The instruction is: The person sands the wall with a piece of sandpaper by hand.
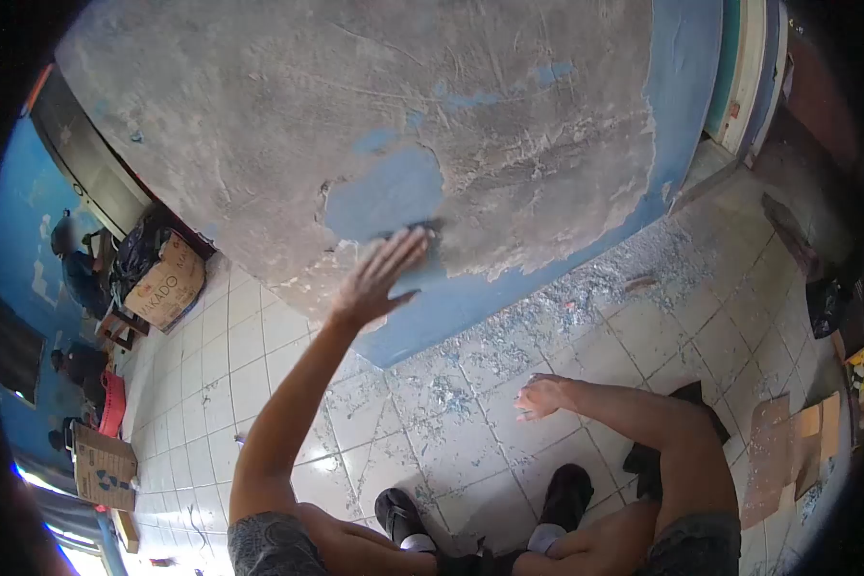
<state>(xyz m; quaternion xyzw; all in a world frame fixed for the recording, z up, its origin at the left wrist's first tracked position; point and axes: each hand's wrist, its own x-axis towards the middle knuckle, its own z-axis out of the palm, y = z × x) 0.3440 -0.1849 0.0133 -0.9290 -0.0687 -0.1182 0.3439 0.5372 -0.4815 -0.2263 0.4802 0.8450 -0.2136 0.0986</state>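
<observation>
A wall (pixel 278 125) of grey plaster fills the upper middle, with patches of blue paint (pixel 384 197) and ragged, peeling edges. Against it rests my left hand (pixel 379 278), fingers stretched out and thumb apart, at the lower edge of the largest blue patch. Something dark, a shadow or a thin object, shows beside its fingertips; I cannot make it out. My right hand (pixel 542 396) hovers over the tiled floor, fingers loosely bent and slightly apart, with nothing visible in it. Paint flakes (pixel 451 394) lie scattered along the wall's foot.
Cardboard boxes (pixel 168 283) and a black bag (pixel 142 245) stand at the left, near people (pixel 82 274) by a blue wall. A doorway (pixel 739 106) is at the upper right. Flattened cardboard (pixel 773 461) and dark cloth (pixel 643 466) lie at the right. My feet are below.
</observation>
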